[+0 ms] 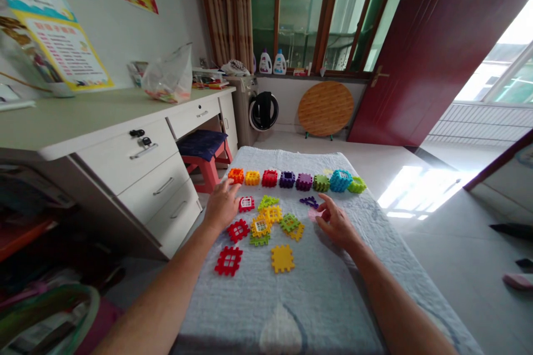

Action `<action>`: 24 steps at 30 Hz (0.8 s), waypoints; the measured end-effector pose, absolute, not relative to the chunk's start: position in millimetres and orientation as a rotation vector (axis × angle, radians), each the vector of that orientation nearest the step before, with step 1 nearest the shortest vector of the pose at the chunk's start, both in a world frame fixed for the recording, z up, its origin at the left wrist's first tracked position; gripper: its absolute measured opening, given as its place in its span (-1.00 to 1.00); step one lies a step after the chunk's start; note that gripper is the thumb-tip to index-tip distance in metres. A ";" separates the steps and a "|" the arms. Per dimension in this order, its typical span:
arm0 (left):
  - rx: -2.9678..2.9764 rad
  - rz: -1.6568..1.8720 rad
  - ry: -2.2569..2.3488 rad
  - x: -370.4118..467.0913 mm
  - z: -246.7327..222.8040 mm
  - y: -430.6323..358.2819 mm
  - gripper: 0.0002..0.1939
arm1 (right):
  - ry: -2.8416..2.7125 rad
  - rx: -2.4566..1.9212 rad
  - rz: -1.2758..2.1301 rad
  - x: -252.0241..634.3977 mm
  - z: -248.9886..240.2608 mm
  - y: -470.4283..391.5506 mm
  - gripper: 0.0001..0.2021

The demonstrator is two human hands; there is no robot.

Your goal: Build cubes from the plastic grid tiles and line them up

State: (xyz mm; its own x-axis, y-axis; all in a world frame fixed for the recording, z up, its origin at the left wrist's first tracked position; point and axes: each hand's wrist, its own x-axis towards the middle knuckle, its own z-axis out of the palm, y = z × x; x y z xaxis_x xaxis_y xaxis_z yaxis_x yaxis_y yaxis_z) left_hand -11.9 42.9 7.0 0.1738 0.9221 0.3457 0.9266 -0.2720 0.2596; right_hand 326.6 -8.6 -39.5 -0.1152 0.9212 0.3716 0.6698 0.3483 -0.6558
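Observation:
My left hand (222,204) is at the left edge of the cloth-covered table, fingers stretched forward and apart, with nothing gripped. Its fingertips are close to an orange block (236,176), perhaps touching it; a red window piece (246,203) lies beside them. Over the right side hovers my right hand (335,222), fingers loosely bent and apart, next to a purple triangular piece (309,202). Between the hands lie flat interlocking pieces: a green triangle (267,202), a yellow frame (261,226), a green frame (290,223), a red piece (229,261) and a solid yellow square (282,259).
Several built-up blocks stand in a row along the far side, including a red block (270,178) and a blue block (340,181). A white desk (145,161) and a stool (204,147) are at left. A round wooden board (326,109) leans against the far wall.

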 end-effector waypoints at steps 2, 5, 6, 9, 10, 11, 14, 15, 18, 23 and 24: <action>-2.334 -0.716 -1.821 -15.8 11.8 37.5 -0.66 | -1.859 -1.405 0.430 326.5 -38.2 -9.0 -0.42; -2.621 -0.563 -1.809 -22.9 18.6 24.2 -0.73 | -1.866 -1.412 0.423 325.7 -35.9 -10.1 -0.44; -2.742 -0.469 -1.813 -24.7 19.1 18.9 -0.70 | -1.871 -1.410 0.417 325.4 -35.5 -10.5 -0.45; -2.910 -0.250 -1.807 -27.7 14.0 3.9 -0.53 | -1.875 -1.401 0.405 325.4 -35.6 -10.9 -0.45; -2.908 -0.229 -1.810 -28.1 11.0 0.3 -0.50 | -1.874 -1.399 0.407 325.6 -35.9 -10.9 -0.45; -2.900 -0.225 -1.818 -28.2 8.1 -2.3 -0.50 | -1.872 -1.401 0.410 325.7 -36.2 -10.8 -0.45; -2.895 -0.236 -1.860 -27.6 3.0 -4.2 -0.56 | -1.868 -1.415 0.425 326.1 -36.5 -10.4 -0.44; -2.890 -0.242 -1.869 -27.2 3.1 -3.0 -0.57 | -1.867 -1.420 0.427 326.0 -36.5 -10.3 -0.44; -2.850 -0.311 -1.827 -26.4 8.1 5.4 -0.57 | -1.868 -1.424 0.426 325.5 -36.5 -10.1 -0.45; -2.731 -0.571 -1.737 -24.0 18.6 33.8 -0.60 | -1.886 -1.429 0.430 325.2 -38.0 -9.7 -0.45; -2.721 -0.600 -1.717 -22.5 18.8 40.1 -0.59 | -1.890 -1.428 0.428 325.4 -38.5 -9.7 -0.45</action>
